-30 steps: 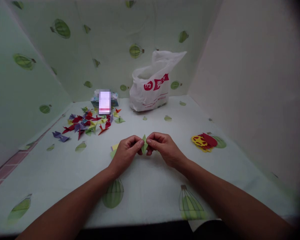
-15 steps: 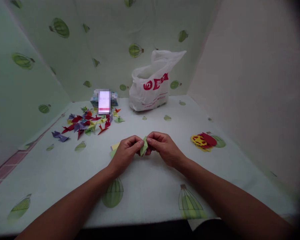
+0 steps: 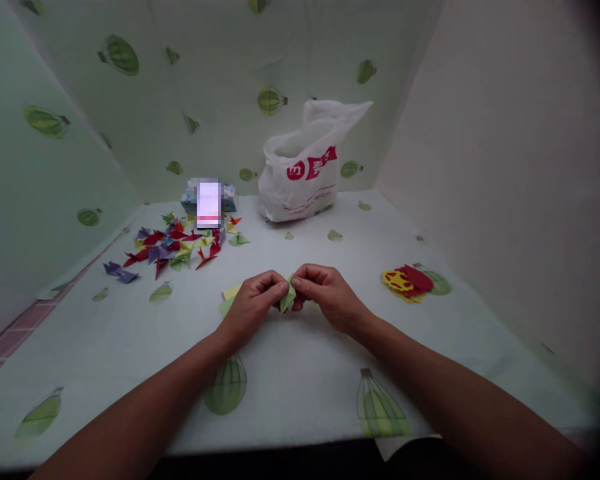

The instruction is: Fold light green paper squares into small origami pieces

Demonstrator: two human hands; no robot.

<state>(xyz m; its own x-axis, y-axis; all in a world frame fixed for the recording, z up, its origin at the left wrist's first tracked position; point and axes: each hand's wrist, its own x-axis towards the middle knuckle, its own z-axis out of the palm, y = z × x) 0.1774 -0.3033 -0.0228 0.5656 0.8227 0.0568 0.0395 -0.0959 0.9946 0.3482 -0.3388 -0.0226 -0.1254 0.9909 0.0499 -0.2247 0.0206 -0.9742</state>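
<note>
Between my two hands is a small piece of light green folded paper, pointed at its lower end. My left hand pinches its left side between thumb and fingers. On the other side, my right hand grips the paper with the thumb on top near the upper edge. The fingertips under the paper are partly hidden. Partly behind my left hand lie yellow and green paper sheets on the tabletop.
Many colourful folded paper birds lie in a heap at the back left. Behind them are a lit phone screen and a tissue box. A white plastic bag stands at the back. Red and yellow paper cut-outs lie at the right.
My right thumb has shifted slightly left over the green paper, covering a little more of its upper edge. Everything else stays in place.
</note>
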